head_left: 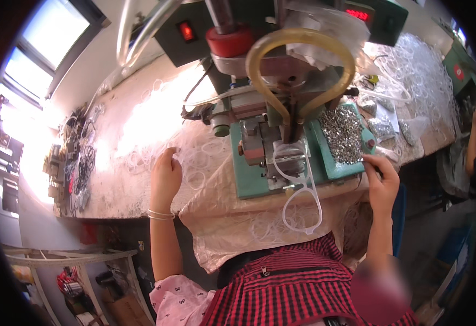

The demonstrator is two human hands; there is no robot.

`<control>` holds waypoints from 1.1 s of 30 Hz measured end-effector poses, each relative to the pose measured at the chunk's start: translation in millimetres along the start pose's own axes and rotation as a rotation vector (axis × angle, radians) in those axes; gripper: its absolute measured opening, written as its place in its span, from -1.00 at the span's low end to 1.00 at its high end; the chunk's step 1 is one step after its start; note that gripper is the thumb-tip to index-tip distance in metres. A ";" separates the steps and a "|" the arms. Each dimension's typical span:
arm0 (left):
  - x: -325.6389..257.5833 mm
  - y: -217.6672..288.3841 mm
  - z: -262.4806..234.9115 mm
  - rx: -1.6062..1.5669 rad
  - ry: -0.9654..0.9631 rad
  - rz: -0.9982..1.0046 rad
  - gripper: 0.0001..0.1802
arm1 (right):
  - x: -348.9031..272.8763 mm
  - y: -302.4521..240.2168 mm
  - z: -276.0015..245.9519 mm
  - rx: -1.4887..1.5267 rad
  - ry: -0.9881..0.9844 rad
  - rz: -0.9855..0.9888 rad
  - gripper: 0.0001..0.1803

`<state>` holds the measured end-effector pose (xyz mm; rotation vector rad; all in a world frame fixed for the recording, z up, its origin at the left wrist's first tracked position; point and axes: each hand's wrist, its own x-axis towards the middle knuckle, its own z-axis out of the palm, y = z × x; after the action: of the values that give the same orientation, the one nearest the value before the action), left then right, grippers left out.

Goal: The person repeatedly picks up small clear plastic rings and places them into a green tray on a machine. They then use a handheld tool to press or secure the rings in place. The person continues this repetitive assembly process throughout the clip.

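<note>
Left hand (165, 175) rests open-fingered on clear frames (194, 168); right hand (380, 176) pinches, probably, a rivet beside the tray (342, 136); keep it steady.

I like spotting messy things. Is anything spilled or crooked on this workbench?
Yes. The clear plastic eyeglass frame hangs tilted off the front of the green press machine, partly over the edge. Clear plastic rings lie scattered loosely by the left hand. The right hand is at the tray of small silver metal parts.

Bright window (48, 43) glare washes out the bench (140, 125); fisheye edges bend, dark
</note>
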<state>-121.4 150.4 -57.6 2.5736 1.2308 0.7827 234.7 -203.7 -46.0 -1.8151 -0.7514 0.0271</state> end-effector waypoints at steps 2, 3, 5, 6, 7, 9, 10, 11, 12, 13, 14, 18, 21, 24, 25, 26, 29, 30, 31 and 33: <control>11.6 35.8 -14.0 -0.366 -0.142 -0.255 -0.79 | 17.7 -52.7 22.4 0.024 -0.151 -0.248 -0.78; 12.0 47.3 -11.4 -0.530 -0.089 -0.313 -0.78 | 31.1 -64.8 36.3 0.079 -0.221 -0.356 -0.79; 10.0 68.2 0.6 -0.872 0.017 -0.431 -0.75 | 50.1 -79.7 75.5 0.147 -0.192 -0.417 -0.81; 3.9 72.6 7.1 -0.844 0.012 -0.346 -0.76 | 50.9 -82.1 90.9 0.180 -0.176 -0.393 -0.78; -5.1 75.5 20.0 -1.004 0.087 -0.321 -0.78 | 52.3 -83.0 102.6 0.218 -0.161 -0.372 -0.75; -27.2 80.5 31.5 -1.074 0.152 -0.301 -0.81 | 43.8 -83.4 110.4 0.376 -0.152 -0.260 -0.69; -30.7 83.2 38.5 -1.095 0.171 -0.319 -0.83 | 33.8 -78.6 114.8 0.450 -0.169 -0.189 -0.66; -34.5 86.8 40.6 -1.107 0.181 -0.346 -0.85 | 26.6 -78.2 115.5 0.481 -0.170 -0.134 -0.63; -39.2 90.3 40.5 -1.118 0.192 -0.374 -0.87 | 23.4 -80.7 113.6 0.512 -0.171 -0.078 -0.60; -35.6 96.6 35.9 -1.108 0.212 -0.304 -0.88 | 27.7 -85.1 111.4 0.547 -0.166 -0.057 -0.57; -30.3 104.3 28.1 -1.099 0.233 -0.235 -0.89 | 27.5 -85.4 111.6 0.536 -0.163 -0.059 -0.54; -4.3 180.1 -37.6 -1.075 0.418 0.214 -0.86 | 28.1 -91.1 110.2 0.625 -0.240 0.010 -0.50; 17.9 192.7 -50.4 -0.981 0.410 0.370 -0.86 | 24.6 -115.3 103.2 0.712 -0.370 0.117 -0.43; 18.6 196.0 -48.8 -1.004 0.394 0.421 -0.77 | 21.4 -125.9 96.3 0.775 -0.366 0.130 -0.46; 11.8 196.8 -47.9 -0.980 0.360 0.509 -0.78 | 16.1 -128.9 89.8 0.729 -0.368 0.071 -0.47; 6.7 198.2 -45.7 -0.959 0.324 0.603 -0.78 | 12.4 -128.1 84.6 0.683 -0.371 0.013 -0.49; -9.5 215.4 -24.2 -0.641 0.205 0.773 -0.79 | 38.1 -73.9 74.0 0.065 -0.172 -0.401 -0.60; -5.9 221.2 -20.1 -0.585 0.181 0.864 -0.71 | 45.7 -44.2 72.5 -0.199 -0.095 -0.407 -0.67; -7.8 221.9 -15.1 -0.540 0.109 0.889 -0.66 | 51.1 -13.3 69.3 -0.466 -0.017 -0.404 -0.73; -7.1 220.8 -4.9 -0.489 0.058 0.903 -0.71 | 53.1 22.9 58.7 -0.559 -0.047 -0.329 -0.77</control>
<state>20.2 3.4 27.1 2.5888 -0.2070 1.1156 266.1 -131.6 -70.4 -2.1898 -1.1670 -0.3921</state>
